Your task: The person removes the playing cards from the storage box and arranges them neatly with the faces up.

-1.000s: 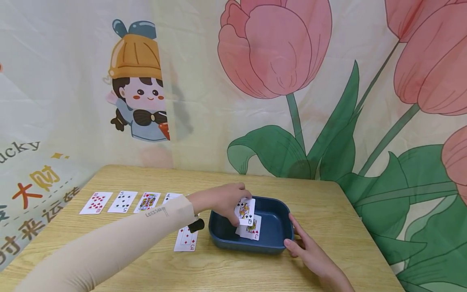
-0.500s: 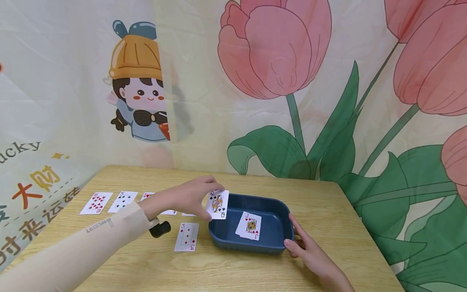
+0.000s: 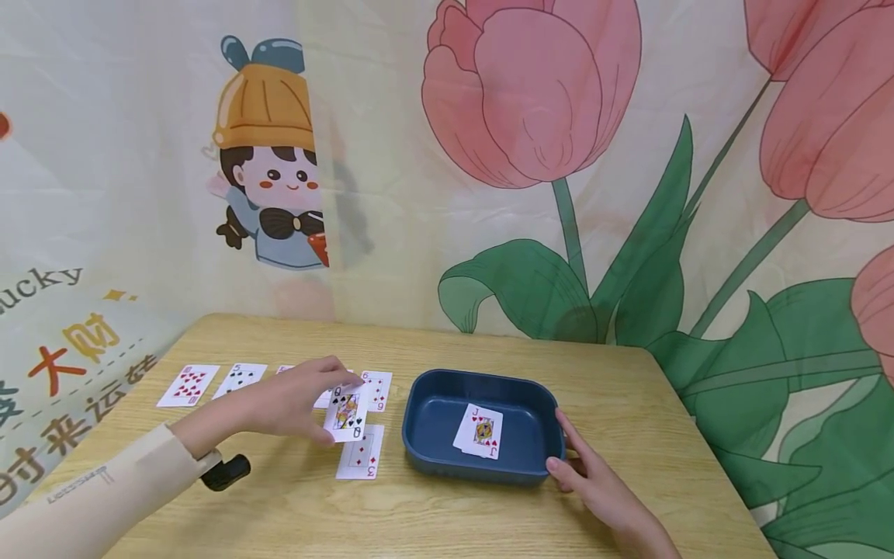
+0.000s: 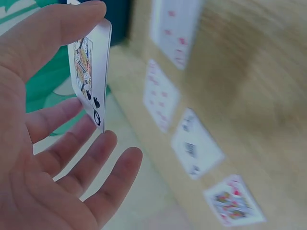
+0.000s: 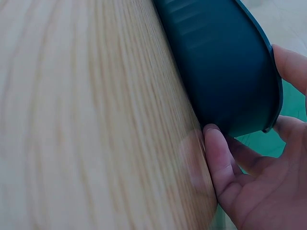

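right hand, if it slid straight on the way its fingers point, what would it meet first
The right hand already touches the blue tray at its near right corner, so the tray wall comes first. The jack card lies further inside, probably off that line.

Wooden tabletop [image 3: 489, 520] with a row of face-up cards along the left: a red hearts card [image 3: 187, 385] at the far left, a 5 of clubs [image 3: 240, 377] just beside it, a red 6 [image 3: 375, 390] further right. A 3 of diamonds [image 3: 361, 462] lies nearer the front edge, apart from the row. Behind the tabletop hangs a printed backdrop: cartoon child in an orange hat [image 3: 268, 163], big pink tulip [image 3: 531, 89], green leaves [image 3: 531, 291].
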